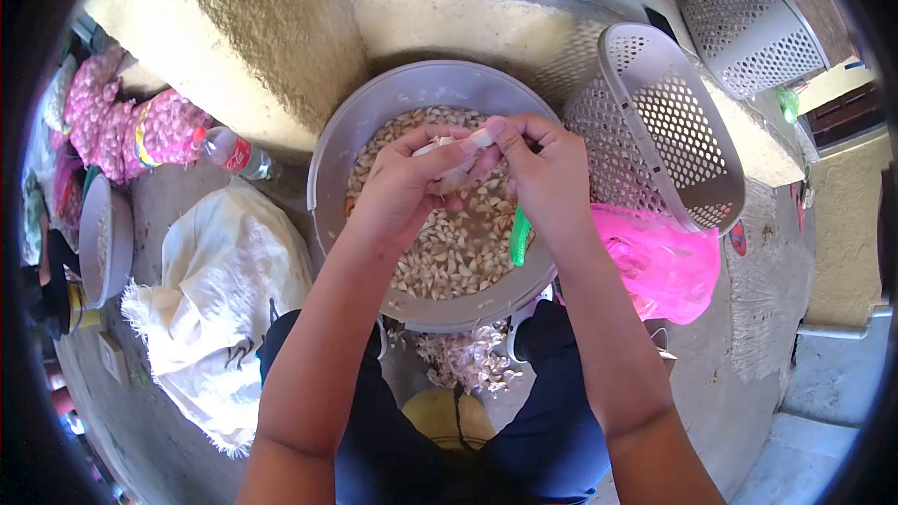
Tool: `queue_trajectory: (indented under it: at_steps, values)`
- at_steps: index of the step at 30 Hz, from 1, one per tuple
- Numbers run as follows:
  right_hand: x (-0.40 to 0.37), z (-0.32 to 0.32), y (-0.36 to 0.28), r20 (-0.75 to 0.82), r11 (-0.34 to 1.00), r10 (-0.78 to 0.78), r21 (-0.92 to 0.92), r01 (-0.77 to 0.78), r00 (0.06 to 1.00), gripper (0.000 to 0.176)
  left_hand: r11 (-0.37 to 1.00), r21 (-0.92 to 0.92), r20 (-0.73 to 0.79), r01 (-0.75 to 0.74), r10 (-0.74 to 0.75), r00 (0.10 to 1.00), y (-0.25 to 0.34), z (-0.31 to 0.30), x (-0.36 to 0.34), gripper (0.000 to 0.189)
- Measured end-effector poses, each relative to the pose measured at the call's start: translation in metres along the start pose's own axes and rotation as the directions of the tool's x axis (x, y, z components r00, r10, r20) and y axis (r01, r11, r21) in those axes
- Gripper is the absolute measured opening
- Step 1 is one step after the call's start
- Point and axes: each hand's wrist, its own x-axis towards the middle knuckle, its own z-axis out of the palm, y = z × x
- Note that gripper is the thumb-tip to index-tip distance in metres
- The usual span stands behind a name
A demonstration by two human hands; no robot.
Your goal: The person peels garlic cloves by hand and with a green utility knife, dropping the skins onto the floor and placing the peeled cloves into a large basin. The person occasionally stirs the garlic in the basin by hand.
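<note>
My left hand (407,178) is cupped with its fingers closed round whitish garlic (453,161), above a large grey basin (323,145). My right hand (544,164) meets it at the fingertips, where thumb and finger pinch a pale garlic clove (483,138). A green knife handle (519,238) juts out beneath the right palm; the blade is hidden. Below both hands, many garlic cloves (458,257) lie in cloudy water in the basin.
Garlic skins (468,355) lie between my feet. A perforated basket (613,136) and pink plastic bag (664,257) stand right; a white sack (234,271), cola bottle (234,151) and net bags of garlic (168,126) left. A wall (421,33) rises behind the basin.
</note>
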Motion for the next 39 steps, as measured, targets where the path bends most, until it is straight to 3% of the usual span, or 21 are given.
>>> queue_trajectory:
  at_steps: [7, 11, 16, 19, 25, 28, 35, 39]
  values:
    - [-0.003, 0.013, 0.006, -0.093, 0.999, -0.033, 0.003, 0.033, 0.995, 0.021, 0.997, 0.062, 0.012, -0.037, 0.037, 0.999, -0.001, -0.005, -0.002, 0.029]
    - [-0.004, 0.015, 0.008, -0.101, 0.985, 0.111, 0.142, -0.096, 0.989, 0.021, 0.995, 0.096, 0.030, -0.028, 0.026, 0.999, -0.003, -0.008, -0.002, 0.025]
    - [0.001, 0.008, 0.013, 0.050, 0.920, 0.278, 0.273, -0.281, 0.959, 0.022, 0.985, 0.163, 0.031, -0.054, 0.049, 0.998, -0.002, -0.009, -0.004, 0.022]
    - [0.008, -0.005, 0.013, 0.292, 0.810, 0.372, 0.362, -0.462, 0.881, 0.022, 0.974, 0.211, 0.018, -0.078, 0.076, 0.997, -0.001, -0.011, -0.005, 0.023]
    - [0.002, 0.001, 0.001, 0.262, 0.955, 0.201, 0.160, -0.248, 0.944, 0.022, 0.972, 0.225, -0.071, -0.065, 0.083, 0.994, 0.000, -0.016, -0.002, 0.021]
    - [0.000, 0.000, 0.003, 0.285, 0.964, 0.193, 0.124, -0.235, 0.939, 0.025, 0.972, 0.227, -0.055, -0.062, 0.076, 0.996, -0.002, -0.017, -0.002, 0.020]
    - [0.000, -0.006, 0.000, 0.298, 0.944, 0.289, 0.070, -0.323, 0.910, 0.022, 0.943, 0.334, 0.024, 0.005, -0.013, 1.000, 0.002, -0.017, -0.003, 0.017]
    - [-0.001, -0.003, -0.001, 0.284, 0.915, 0.333, 0.131, -0.381, 0.899, 0.021, 0.937, 0.348, -0.005, -0.033, 0.037, 0.999, -0.002, -0.014, -0.002, 0.017]
